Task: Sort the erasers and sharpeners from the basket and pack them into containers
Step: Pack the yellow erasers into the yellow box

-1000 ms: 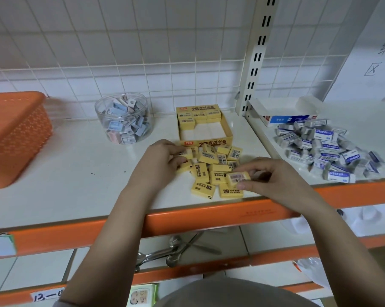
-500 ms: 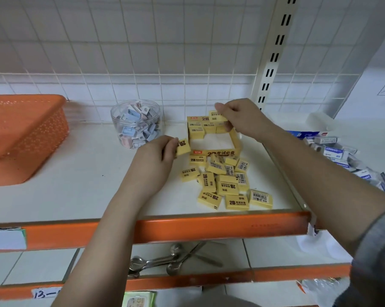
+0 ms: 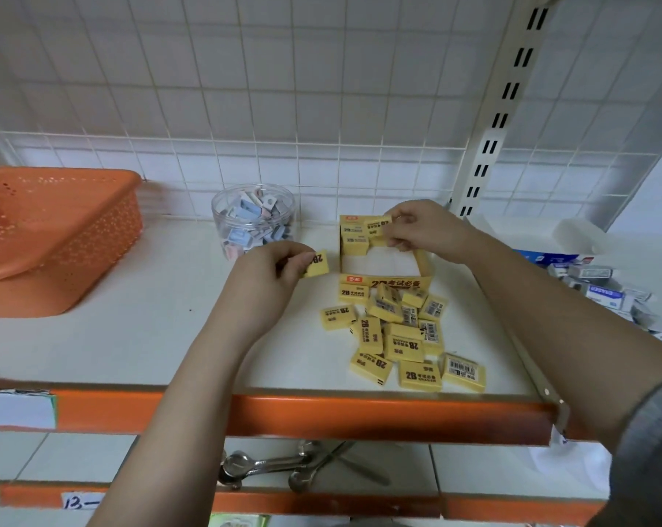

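My right hand (image 3: 422, 230) pinches a yellow eraser (image 3: 378, 226) over the back row of the open yellow eraser box (image 3: 424, 265), where a few erasers stand packed. Left of the box, my left hand (image 3: 263, 273) holds another yellow "2B" eraser (image 3: 317, 264) by its edge, above the shelf. A loose heap of several yellow erasers (image 3: 401, 336) lies on the white shelf just in front of the box. A clear round jar (image 3: 253, 218) behind my left hand holds several small blue and pink sharpeners.
An orange perforated basket (image 3: 55, 230) sits at the far left of the shelf. On the neighbouring shelf to the right lie several blue-and-white erasers (image 3: 603, 287) beside an open white box (image 3: 573, 241). The shelf's orange front edge (image 3: 303, 414) runs below the heap; metal spoons lie underneath.
My right hand carried its eraser from the heap up to the back of the box. My left hand lifted an eraser and holds it beside the box. The camera moved closer.
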The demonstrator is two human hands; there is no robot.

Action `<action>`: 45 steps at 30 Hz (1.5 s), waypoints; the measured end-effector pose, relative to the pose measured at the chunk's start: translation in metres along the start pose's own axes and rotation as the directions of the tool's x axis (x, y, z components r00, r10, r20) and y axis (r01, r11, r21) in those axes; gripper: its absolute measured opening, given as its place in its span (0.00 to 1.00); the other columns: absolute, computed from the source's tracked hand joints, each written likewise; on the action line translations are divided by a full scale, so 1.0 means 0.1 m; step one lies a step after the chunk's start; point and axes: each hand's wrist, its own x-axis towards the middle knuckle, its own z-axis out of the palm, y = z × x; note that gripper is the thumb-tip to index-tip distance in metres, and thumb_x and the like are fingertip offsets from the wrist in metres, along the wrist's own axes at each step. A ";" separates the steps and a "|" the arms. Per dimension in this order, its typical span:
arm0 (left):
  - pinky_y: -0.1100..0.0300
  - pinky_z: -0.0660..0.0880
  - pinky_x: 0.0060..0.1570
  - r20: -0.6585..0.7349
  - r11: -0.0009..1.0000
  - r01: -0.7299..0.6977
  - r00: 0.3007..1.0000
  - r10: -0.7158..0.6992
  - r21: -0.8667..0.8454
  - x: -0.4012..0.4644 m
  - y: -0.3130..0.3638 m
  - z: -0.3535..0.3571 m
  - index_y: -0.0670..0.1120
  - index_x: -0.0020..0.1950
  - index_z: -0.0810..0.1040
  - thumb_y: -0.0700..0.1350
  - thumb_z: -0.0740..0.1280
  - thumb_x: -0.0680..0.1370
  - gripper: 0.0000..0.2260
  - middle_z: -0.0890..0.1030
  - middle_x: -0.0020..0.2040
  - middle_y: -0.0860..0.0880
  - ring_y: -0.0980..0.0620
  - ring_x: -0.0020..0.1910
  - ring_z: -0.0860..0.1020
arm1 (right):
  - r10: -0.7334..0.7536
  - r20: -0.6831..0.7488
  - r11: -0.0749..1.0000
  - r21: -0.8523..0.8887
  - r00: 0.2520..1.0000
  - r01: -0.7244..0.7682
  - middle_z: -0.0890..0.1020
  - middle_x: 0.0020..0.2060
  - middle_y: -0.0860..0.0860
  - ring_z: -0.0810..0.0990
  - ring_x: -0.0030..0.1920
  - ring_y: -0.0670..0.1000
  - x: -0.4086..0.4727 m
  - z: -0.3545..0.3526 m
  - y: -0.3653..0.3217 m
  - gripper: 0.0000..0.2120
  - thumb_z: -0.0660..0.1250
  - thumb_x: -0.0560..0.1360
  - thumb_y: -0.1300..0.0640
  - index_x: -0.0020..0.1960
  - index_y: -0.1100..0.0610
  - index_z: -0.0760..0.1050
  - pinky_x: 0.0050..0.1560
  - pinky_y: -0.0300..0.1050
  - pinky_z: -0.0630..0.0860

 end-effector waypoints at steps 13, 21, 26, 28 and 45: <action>0.72 0.67 0.35 0.082 0.998 0.056 0.995 -0.052 -0.042 0.10 0.00 0.10 0.53 0.54 0.78 0.45 0.62 0.79 0.08 0.76 0.39 0.49 0.54 0.35 0.73 | 0.130 0.021 0.893 0.432 0.991 -0.127 0.79 0.51 0.56 0.82 0.43 0.53 -0.05 -0.04 0.02 0.09 0.60 0.80 0.61 0.60 0.57 0.73 0.43 0.46 0.83; 0.56 0.76 0.48 0.044 0.984 0.069 0.997 -0.062 -0.164 0.07 0.05 0.13 0.59 0.46 0.75 0.43 0.63 0.79 0.09 0.79 0.46 0.42 0.58 0.35 0.80 | 0.122 -0.136 0.979 -0.147 0.983 -0.142 0.78 0.50 0.59 0.78 0.33 0.47 0.17 0.06 0.18 0.13 0.64 0.78 0.62 0.61 0.64 0.68 0.42 0.43 0.79; 0.53 0.75 0.52 0.050 0.971 0.110 0.994 -0.102 -0.213 0.08 0.01 0.13 0.59 0.45 0.77 0.40 0.64 0.78 0.13 0.82 0.45 0.44 0.58 0.37 0.80 | 0.081 -0.167 0.980 -0.167 0.983 -0.109 0.77 0.56 0.57 0.80 0.42 0.52 0.23 0.14 0.18 0.08 0.63 0.78 0.64 0.54 0.65 0.77 0.36 0.33 0.79; 0.56 0.76 0.49 0.067 0.963 0.137 0.990 -0.125 -0.232 0.08 0.00 0.13 0.60 0.45 0.77 0.40 0.66 0.77 0.13 0.83 0.45 0.44 0.56 0.38 0.81 | 0.067 -0.187 0.974 -0.202 0.980 -0.105 0.78 0.58 0.57 0.80 0.51 0.56 0.24 0.17 0.21 0.08 0.63 0.78 0.64 0.55 0.63 0.79 0.50 0.43 0.79; 0.64 0.70 0.43 0.066 0.960 0.104 0.994 -0.090 -0.261 0.14 -0.14 0.17 0.63 0.46 0.77 0.36 0.70 0.74 0.18 0.81 0.41 0.43 0.51 0.39 0.73 | -0.054 -0.190 0.921 -0.388 0.980 -0.025 0.79 0.54 0.55 0.77 0.55 0.52 0.21 0.22 0.32 0.13 0.68 0.75 0.60 0.59 0.61 0.78 0.50 0.38 0.68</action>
